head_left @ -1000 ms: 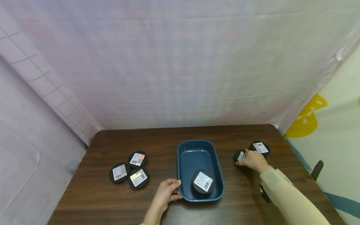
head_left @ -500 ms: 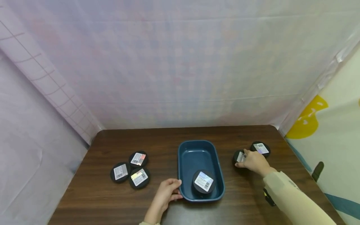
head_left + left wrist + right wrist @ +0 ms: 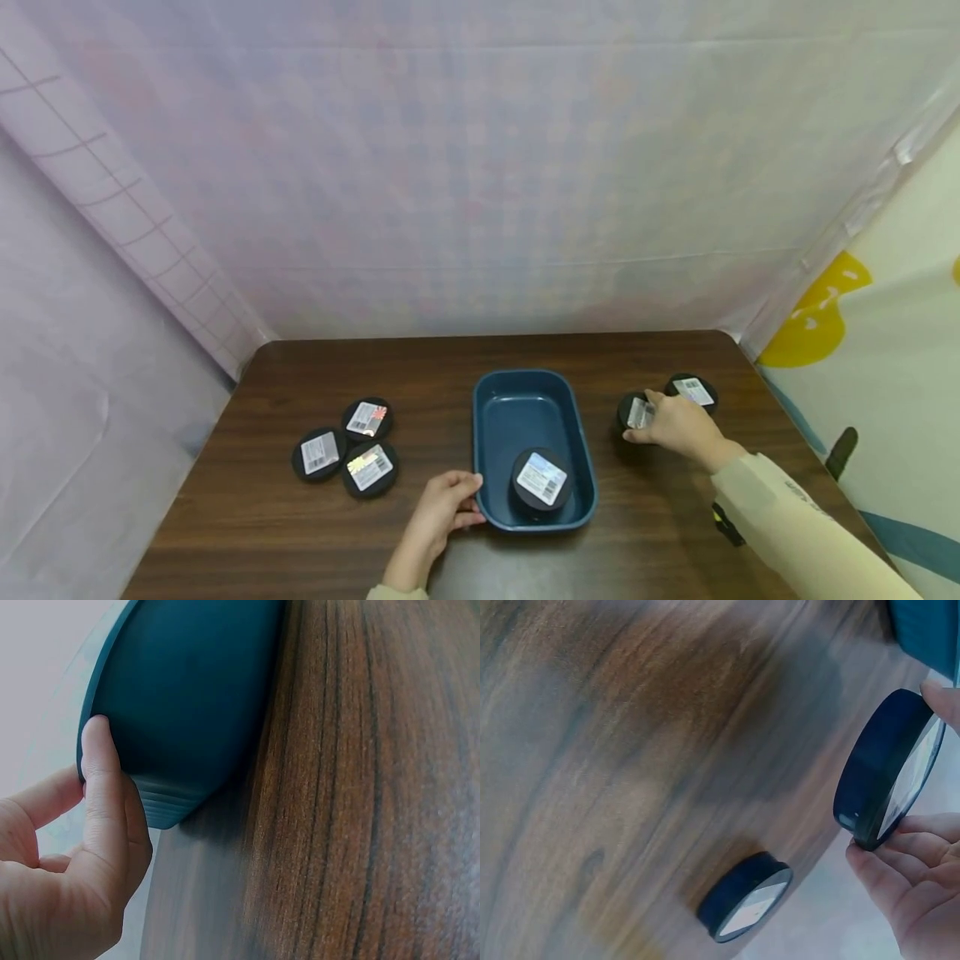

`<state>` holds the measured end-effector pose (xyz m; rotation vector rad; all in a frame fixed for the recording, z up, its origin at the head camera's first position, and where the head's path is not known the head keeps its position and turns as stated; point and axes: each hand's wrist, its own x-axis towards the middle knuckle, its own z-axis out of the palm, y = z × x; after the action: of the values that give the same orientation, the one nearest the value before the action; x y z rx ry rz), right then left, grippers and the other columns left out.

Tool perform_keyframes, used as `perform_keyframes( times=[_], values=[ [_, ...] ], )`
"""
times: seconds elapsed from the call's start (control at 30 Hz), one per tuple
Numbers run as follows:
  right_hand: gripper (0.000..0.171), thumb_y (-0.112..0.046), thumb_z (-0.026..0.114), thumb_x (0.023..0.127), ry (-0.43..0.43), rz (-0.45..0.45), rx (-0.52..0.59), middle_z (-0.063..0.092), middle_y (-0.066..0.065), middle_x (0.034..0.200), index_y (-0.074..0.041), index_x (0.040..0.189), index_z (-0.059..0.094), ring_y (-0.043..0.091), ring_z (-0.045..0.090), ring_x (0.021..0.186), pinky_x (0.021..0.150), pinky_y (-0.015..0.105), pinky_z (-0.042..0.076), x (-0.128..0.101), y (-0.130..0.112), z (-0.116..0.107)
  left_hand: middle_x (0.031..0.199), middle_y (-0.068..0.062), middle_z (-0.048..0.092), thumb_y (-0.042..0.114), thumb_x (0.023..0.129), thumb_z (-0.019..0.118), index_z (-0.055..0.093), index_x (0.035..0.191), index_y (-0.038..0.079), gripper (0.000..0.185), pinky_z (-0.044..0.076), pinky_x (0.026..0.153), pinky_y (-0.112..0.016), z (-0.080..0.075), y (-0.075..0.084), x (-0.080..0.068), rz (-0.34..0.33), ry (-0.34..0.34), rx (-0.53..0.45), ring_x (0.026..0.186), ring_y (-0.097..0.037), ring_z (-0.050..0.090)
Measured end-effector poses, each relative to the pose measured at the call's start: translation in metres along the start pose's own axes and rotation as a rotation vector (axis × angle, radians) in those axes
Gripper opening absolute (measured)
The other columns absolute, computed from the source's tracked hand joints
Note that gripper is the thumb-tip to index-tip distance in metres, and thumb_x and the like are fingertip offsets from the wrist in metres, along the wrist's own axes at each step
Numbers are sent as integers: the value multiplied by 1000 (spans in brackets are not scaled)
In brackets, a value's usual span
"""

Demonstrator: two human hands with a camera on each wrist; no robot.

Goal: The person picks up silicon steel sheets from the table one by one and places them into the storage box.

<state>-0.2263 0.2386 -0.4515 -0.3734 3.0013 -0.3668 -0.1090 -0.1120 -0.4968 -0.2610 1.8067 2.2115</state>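
Observation:
My left hand [image 3: 442,512] pinches the left rim of a dark blue rectangular tray [image 3: 525,417] between thumb and fingers; the left wrist view shows this grip on the tray [image 3: 187,682] from close by. Inside the tray's near end sits a flat round black container [image 3: 540,482] with a white barcode label on top. To the right of the tray, my right hand [image 3: 681,429] grips a similar round black container [image 3: 636,412] by its edges. In the right wrist view this held container [image 3: 889,769] is tilted and appears raised off the table.
Another labelled black container [image 3: 692,392] lies on the brown wooden table [image 3: 435,375] just behind my right hand. Three more black containers [image 3: 371,468] lie close together left of the tray. Pale cloth hangings [image 3: 480,183] stand behind the table and at both sides.
My right hand has shifted slightly left with the black container, away from the container behind it. My left hand keeps its hold on the tray rim.

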Motion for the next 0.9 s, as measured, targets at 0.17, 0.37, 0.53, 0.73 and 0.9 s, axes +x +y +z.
perform_keyframes(
  times=[0.17,0.37,0.53,0.73,0.9],
  values=[
    [93,-53,76,66,39,-42,-25,65,20,82,16,122,49,18,50,57,54,42,51,-3,-6,-2,72,-4,52,11,90,56,53,101,-13,27,56,57,-25,0,0,0,0,-1,-1,61,-12,53],
    [94,-56,75,65,85,-82,-25,60,8,67,15,121,51,15,44,52,46,32,44,-7,-15,-7,72,-4,52,11,90,57,54,100,-11,25,56,57,-25,-1,0,1,1,-4,-4,61,-11,54],
    [95,-59,75,63,129,-128,-34,53,0,58,12,122,52,13,41,49,42,29,38,-11,-28,-12,71,-3,52,11,90,56,53,101,-11,25,56,57,-25,-1,0,1,2,-7,-4,61,-11,54],
    [91,-55,78,61,153,-198,-54,64,11,72,9,121,55,11,44,49,44,31,43,-17,-52,-15,71,-3,52,12,91,56,53,102,-12,27,57,57,-26,-2,-1,1,0,-11,-7,61,-11,54],
    [87,-51,81,60,160,-253,-41,67,19,94,7,120,56,10,48,53,48,29,47,-20,-69,-18,71,-3,52,13,91,56,53,102,-12,27,57,57,-26,-2,-2,1,3,-14,-7,62,-11,54]
  ],
)
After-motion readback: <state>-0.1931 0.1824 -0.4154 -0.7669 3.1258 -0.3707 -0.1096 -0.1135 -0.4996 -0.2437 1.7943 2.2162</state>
